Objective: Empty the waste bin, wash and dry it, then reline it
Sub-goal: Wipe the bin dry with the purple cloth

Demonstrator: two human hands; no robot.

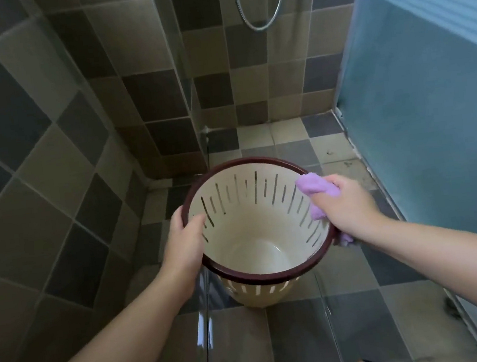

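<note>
A tiled shower floor (298, 339) fills the frame, with the cream bin (257, 247) at centre. The left hand (184, 247) grips its dark rim; the right hand (347, 208) clutches a purple cloth (313, 185) against the rim's right side.

bin (256, 238) looks like smooth cream plastic, glossy maroon rim. fuzzy purple cloth (318, 190) in the right hand (345, 206). matt tiles (48, 159) all around, shiny metal hose (260, 24) above.
</note>
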